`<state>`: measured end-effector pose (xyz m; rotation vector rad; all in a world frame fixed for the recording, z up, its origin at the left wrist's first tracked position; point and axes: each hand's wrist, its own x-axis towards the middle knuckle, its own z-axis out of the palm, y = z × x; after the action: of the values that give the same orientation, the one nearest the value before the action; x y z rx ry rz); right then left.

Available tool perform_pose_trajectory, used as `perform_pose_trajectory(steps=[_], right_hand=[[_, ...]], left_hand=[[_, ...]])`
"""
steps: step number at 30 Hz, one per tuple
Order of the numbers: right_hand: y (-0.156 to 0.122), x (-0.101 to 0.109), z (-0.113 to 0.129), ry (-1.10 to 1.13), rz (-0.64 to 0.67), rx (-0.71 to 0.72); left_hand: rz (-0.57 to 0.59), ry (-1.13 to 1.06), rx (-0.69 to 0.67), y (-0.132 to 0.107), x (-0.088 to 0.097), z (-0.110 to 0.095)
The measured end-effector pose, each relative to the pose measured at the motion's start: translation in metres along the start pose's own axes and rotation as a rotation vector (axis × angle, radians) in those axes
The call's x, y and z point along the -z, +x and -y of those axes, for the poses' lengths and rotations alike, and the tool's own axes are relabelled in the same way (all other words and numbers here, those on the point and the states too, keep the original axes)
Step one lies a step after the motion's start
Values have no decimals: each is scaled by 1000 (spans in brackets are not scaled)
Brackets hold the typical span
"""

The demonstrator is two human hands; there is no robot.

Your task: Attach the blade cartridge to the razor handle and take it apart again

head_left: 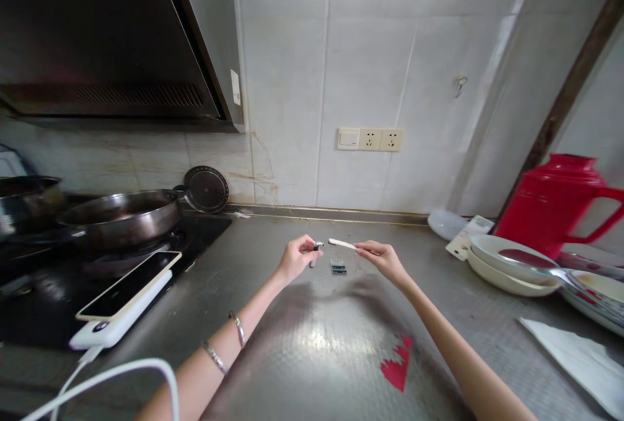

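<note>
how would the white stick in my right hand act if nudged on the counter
The white stick is probably stiff, jutting straight from the right hand; likely light, being slim; and might slide on the shiny counter.

A slim white stick (343, 243) is held by one end in the right hand (384, 260), nearly level, its rounded free end tilted slightly up toward the left hand (296, 257). That hand pinches a small black-and-silver piece (318, 246), too small to make out fully, near the stick's tip but apart.
</note>
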<state>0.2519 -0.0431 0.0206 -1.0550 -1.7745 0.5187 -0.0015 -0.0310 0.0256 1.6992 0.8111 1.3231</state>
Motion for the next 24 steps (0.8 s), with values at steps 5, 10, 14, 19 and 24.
perform_pose_trajectory(steps=[5,10,14,19,24], right_hand=[[1,-6,-7,41,-43,-50],[1,-12,-9,89,-48,-96],[1,-15,-3,139,-68,-152],[1,-23,6,276,-134,-231],[1,-32,22,445,-170,-317]], left_hand=[[5,-62,57,-4,-5,-2],[1,-132,135,-6,-6,-2],[-5,-149,167,-7,-6,0],[-26,-142,186,-11,-9,-1],[-124,-192,142,-14,-13,-6]])
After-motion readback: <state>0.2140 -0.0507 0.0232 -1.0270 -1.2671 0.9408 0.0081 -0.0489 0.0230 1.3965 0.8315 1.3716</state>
